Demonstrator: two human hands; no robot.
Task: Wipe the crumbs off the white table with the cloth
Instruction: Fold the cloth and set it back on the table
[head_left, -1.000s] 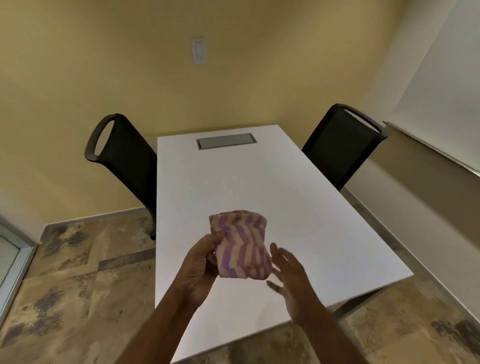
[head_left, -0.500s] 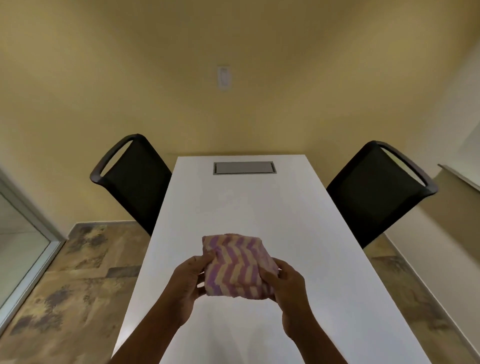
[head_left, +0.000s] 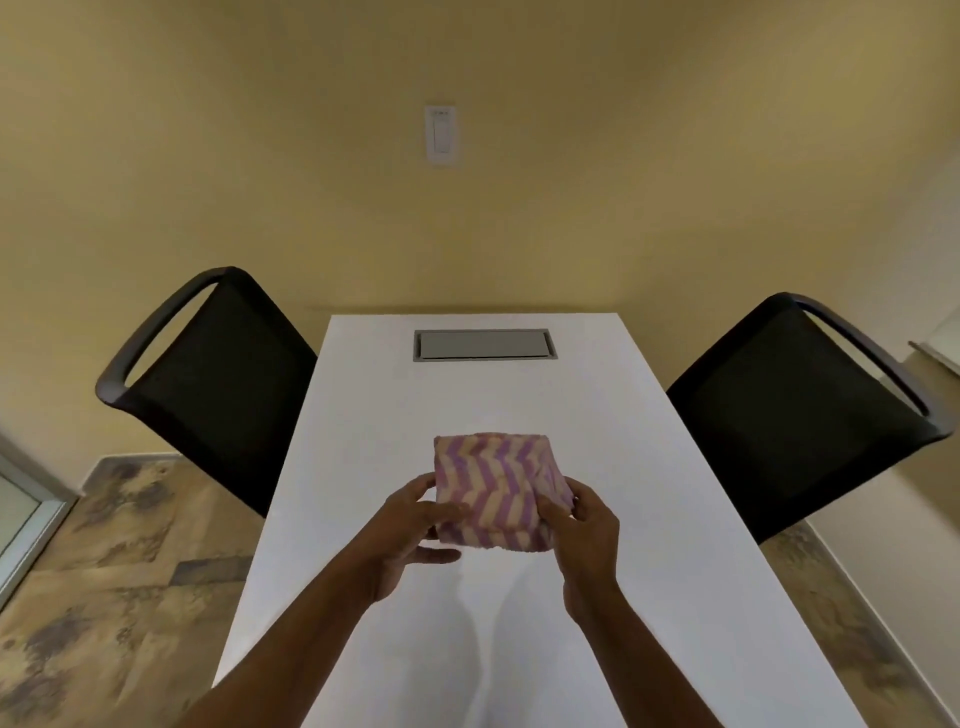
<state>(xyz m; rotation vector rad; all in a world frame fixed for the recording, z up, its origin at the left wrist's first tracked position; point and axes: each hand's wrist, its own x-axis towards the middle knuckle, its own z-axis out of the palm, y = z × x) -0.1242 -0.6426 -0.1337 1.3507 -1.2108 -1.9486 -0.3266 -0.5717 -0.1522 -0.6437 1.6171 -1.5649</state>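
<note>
**Two hands hold a folded cloth above a white table**

The thumb of the left hand (head_left: 402, 535) presses on the near left face of a folded cloth (head_left: 497, 491), with its other fingers curled beneath and one finger stretched out under the lower edge. The right hand (head_left: 582, 535) grips the near right corner, thumb on top and fingers wrapped around the side. Both hands are closed on the cloth, which sits just below the centre of the frame, lifted clear of the white table (head_left: 649, 519).

The cloth is folded into a squat, nearly square pad with purple and cream zigzag stripes. Its slightly longer side runs left to right across the frame, and its patterned face tilts toward the camera.

Half a second ago the grip looked much the same; a second ago only the left hand held the cloth, the right hand hung open beside it, and the table lay at an angle. It now runs straight up the frame.

Both forearms rise from the bottom edge and converge on the cloth, wrists slightly bent.

A grey panel (head_left: 484, 344) is set into the far end of the table. A black chair (head_left: 218, 384) stands at the left and another black chair (head_left: 800, 410) at the right. A wall switch (head_left: 441, 135) sits on the yellow wall at upper centre.
</note>
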